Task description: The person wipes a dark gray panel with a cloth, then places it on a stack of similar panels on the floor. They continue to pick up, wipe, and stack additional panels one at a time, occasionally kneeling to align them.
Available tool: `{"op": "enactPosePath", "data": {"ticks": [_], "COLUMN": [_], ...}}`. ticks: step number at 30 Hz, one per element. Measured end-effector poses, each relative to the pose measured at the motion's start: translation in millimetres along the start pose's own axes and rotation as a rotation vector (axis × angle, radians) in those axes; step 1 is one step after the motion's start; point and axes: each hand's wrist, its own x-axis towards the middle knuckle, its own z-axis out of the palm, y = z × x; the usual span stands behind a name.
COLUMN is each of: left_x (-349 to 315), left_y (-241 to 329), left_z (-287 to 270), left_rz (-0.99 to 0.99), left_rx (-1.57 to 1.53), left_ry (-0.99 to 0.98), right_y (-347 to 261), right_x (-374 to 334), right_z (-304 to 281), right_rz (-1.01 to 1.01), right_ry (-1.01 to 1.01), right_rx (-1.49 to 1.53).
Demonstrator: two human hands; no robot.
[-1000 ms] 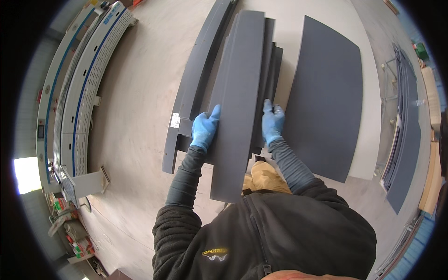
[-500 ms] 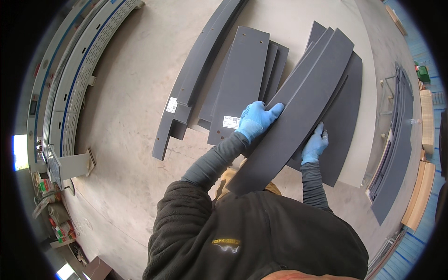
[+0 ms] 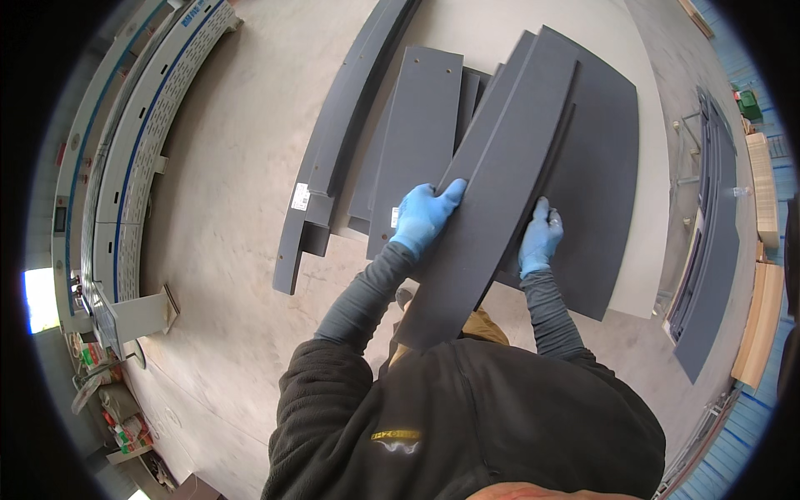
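I hold a long dark grey panel (image 3: 504,179) tilted in front of my body, its near end close to my waist. My left hand (image 3: 427,218), in a blue glove, grips the panel's left edge, with the thumb over the top face. On the opposite edge, my gloved right hand (image 3: 540,240) has its fingers closed, partly hidden by the panel. A wide grey panel (image 3: 596,183) lies beneath and to the right. Left of my left hand is a stack of grey panels (image 3: 417,125) with holes near the ends and a white label, partly covered by the glove.
Long grey profiles (image 3: 333,142) with a white label lie on the pale floor (image 3: 225,208) further left. A white machine with a perforated side (image 3: 142,158) stands at far left. At right are more grey panels (image 3: 708,242) on a rack and wooden boards (image 3: 757,325).
Both hands have shifted left with the held panel. Its far end has swung left, uncovering more of the wide panel on the right and covering more of the stack.
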Motion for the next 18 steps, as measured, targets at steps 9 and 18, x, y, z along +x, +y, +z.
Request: {"op": "enactPosePath", "data": {"ticks": [9, 18], "left_x": [1, 11], "left_y": [-67, -98], "left_z": [-63, -76], "left_rz": [-0.097, -0.105], "left_rx": [0.091, 0.097], "left_ry": [0.202, 0.281], "right_y": [22, 26], "right_x": [-32, -43], "right_z": [92, 122], "right_rz": [0.046, -0.074], "right_ry": [-0.198, -0.224], "right_rx": [-0.059, -0.308]}}
